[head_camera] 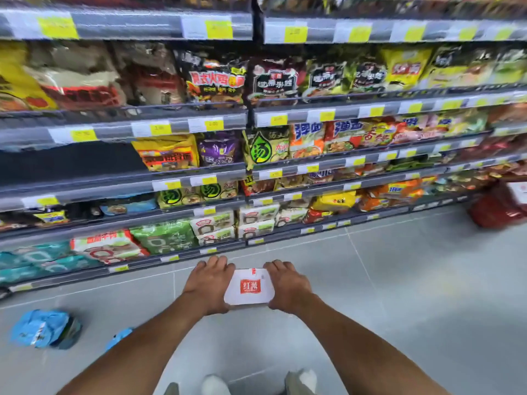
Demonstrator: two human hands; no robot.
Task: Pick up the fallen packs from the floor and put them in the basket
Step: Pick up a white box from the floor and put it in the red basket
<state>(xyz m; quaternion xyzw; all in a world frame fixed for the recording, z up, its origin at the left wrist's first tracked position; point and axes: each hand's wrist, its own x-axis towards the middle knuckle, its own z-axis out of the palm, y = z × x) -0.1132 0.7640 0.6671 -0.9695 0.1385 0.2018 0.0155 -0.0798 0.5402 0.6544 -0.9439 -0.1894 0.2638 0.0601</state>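
Between the hands: a white pack point(249, 287) with a red square logo is held out in front of the person, above the grey tiled floor point(399, 295), its flat face turned up to the camera.
Left hand: the left hand point(209, 285) presses against the left edge of the white pack, fingers curled over its far corner, thumb under the near corner.
Right hand: the right hand point(286, 285) clasps the right edge of the same pack, fingers over the top, thumb at the near corner; the two hands grip it together.
Floor, left: a crumpled blue pack point(45, 328) lies on the tiles well to the left of the arms; a second blue pack point(118, 337) shows just beside the left forearm, partly hidden by it.
Floor, right: a red basket point(497, 210) stands far off to the right, near the foot of the shelves, with a white pack showing at its top edge.
Shelves: rows of noodle packets point(268, 146) fill the grey shelving point(125, 24), with yellow price tags along each shelf edge; much of it is blurred.
Bottom edge: the tips of two light shoes point(215, 384) show on the tiles below the arms.
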